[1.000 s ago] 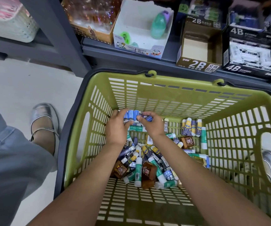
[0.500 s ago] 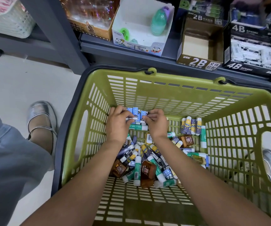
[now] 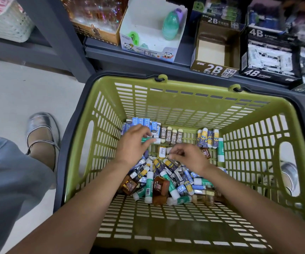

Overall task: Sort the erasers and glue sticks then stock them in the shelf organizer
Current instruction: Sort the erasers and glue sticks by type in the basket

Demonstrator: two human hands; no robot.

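A green shopping basket (image 3: 184, 85) holds a loose pile of erasers and glue sticks (image 3: 166, 182). Along its far wall stand sorted rows: blue erasers (image 3: 144, 122), brown 2B erasers (image 3: 172, 136) and yellow-and-blue erasers (image 3: 207, 137). My left hand (image 3: 133, 145) grips a green-and-white glue stick (image 3: 150, 140) just in front of the blue row. My right hand (image 3: 188, 157) is curled over the far end of the pile, its fingertips pinching a small white-ended eraser (image 3: 168, 153). Another green glue stick (image 3: 220, 152) lies by the right wall.
On the shelf behind the basket stand an open 2B box (image 3: 215, 67) with nothing showing inside it, a 4B box (image 3: 269, 57) with white erasers, and a pencil sharpener box (image 3: 151, 50). A foot in a silver shoe (image 3: 41, 131) stands on the floor left of the basket.
Both hands have left the blue eraser row. My left hand now holds a green glue stick, and my right hand has drawn back toward me onto the pile.
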